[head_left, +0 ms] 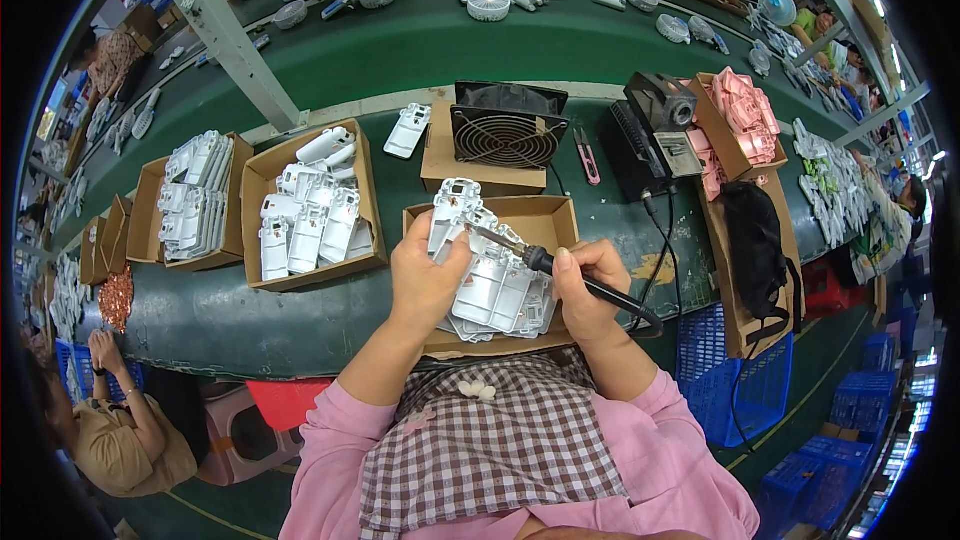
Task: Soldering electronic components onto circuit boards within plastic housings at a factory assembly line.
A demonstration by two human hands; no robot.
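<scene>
My left hand (425,275) is closed around a white plastic housing (457,202) with small parts set in its top end. In my right hand (592,290) is a soldering iron (541,260) with a black grip, held like a pen. Its metal tip points left and meets or nearly meets the housing beside my left thumb; the exact contact is too small to tell. Under both hands a cardboard box (545,220) holds more white housings (498,292), stacked. A single white housing (407,131) lies on the bench beyond the box.
Left stand two boxes of white parts (318,215) (195,200). Ahead, a black fan (508,127) sits on cardboard. A pink-handled cutter (587,158) lies beside a black soldering station (640,145). Pink parts (742,115) fill a box at right. Small fans (488,6) line the green conveyor; people sit nearby.
</scene>
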